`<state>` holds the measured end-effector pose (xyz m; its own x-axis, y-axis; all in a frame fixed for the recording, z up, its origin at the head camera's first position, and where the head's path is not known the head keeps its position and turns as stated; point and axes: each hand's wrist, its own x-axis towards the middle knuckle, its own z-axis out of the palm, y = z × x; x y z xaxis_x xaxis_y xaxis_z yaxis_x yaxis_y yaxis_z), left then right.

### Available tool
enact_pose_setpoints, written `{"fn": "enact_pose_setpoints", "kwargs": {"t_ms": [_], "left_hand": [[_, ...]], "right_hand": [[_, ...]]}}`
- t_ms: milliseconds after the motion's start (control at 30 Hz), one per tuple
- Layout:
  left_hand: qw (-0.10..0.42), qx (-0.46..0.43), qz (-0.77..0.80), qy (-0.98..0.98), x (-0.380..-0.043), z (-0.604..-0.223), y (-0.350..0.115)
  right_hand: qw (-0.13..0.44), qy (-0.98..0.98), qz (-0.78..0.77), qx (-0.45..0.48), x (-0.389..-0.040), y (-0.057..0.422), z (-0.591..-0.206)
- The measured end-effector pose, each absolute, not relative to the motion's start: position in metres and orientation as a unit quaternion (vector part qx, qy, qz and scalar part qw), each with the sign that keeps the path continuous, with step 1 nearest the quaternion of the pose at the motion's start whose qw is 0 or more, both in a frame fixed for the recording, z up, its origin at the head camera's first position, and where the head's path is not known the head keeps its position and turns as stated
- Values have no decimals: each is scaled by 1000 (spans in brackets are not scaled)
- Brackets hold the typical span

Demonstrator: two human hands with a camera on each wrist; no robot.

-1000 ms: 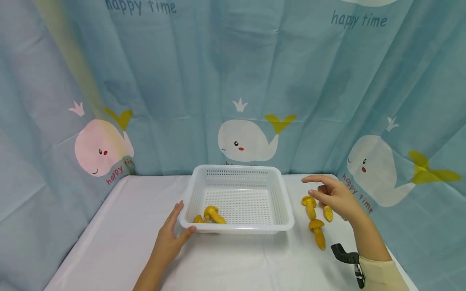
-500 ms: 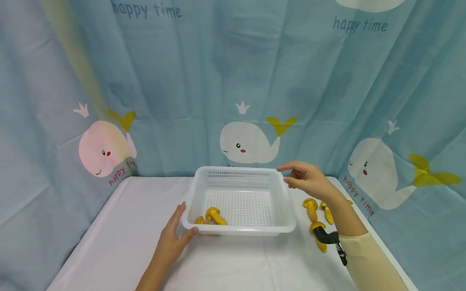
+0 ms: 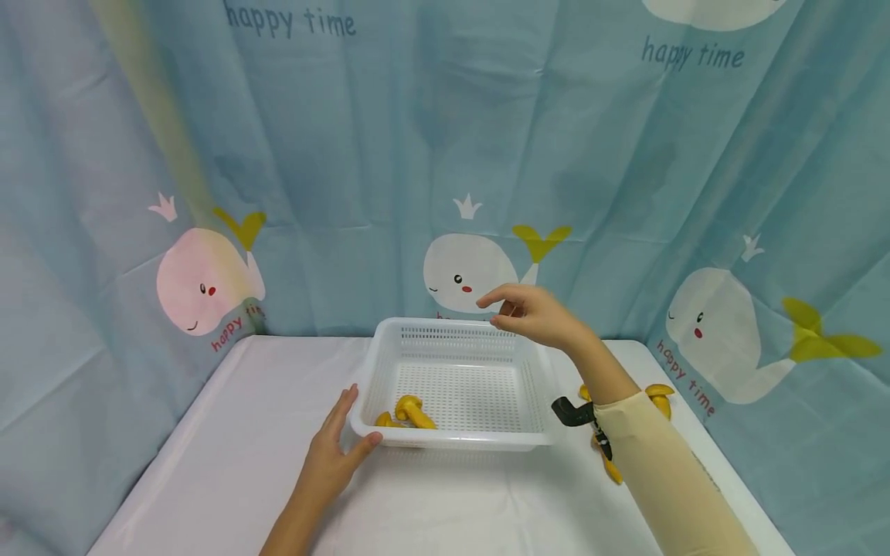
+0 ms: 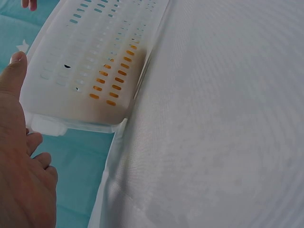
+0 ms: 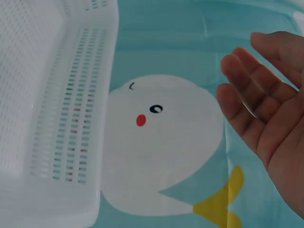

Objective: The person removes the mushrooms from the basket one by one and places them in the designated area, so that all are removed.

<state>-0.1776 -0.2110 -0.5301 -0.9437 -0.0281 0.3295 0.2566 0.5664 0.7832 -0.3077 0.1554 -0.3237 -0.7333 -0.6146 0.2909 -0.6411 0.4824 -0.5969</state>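
Note:
A white perforated basket [image 3: 459,440] stands at the middle of the table. Inside it, at the near left, lie a yellow mushroom [image 3: 415,413] and part of a second mushroom [image 3: 387,420]. My left hand [image 3: 332,455] rests at the basket's near left corner, thumb at the front rim and straight fingers along the left side. Above the basket's far right edge hovers my right hand [image 3: 531,313], its fingers loosely bent. In the right wrist view, nothing shows in the palm of that right hand [image 5: 275,109].
To the right of the basket lie more mushrooms, one [image 3: 659,398] plainly visible and another [image 3: 612,468] partly hidden by the right forearm. A black strap piece [image 3: 573,411] sits at the right wrist. A blue whale-print curtain [image 3: 334,270] hangs behind the white table [image 3: 229,448].
My right hand has moved left and up, from over the mushrooms on the right to above the basket's far right edge. The left hand stays at the basket corner.

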Motion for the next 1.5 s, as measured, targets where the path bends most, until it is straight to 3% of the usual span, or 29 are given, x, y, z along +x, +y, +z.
{"fn": "enact_pose_setpoints", "kwargs": {"t_ms": [633,1133,1500], "left_hand": [[162,-73,-462,-869,-177,-532,-214],[150,-62,-467,-869,-177,-531,-212],[153,-66,-468,-868,-178,-532,-213]], "right_hand": [[-76,-861,311,394,-358,90,-341],[-172,-837,265,446,-366,39,-374],[-247,-830,266,423,-368,20,-404]]}}
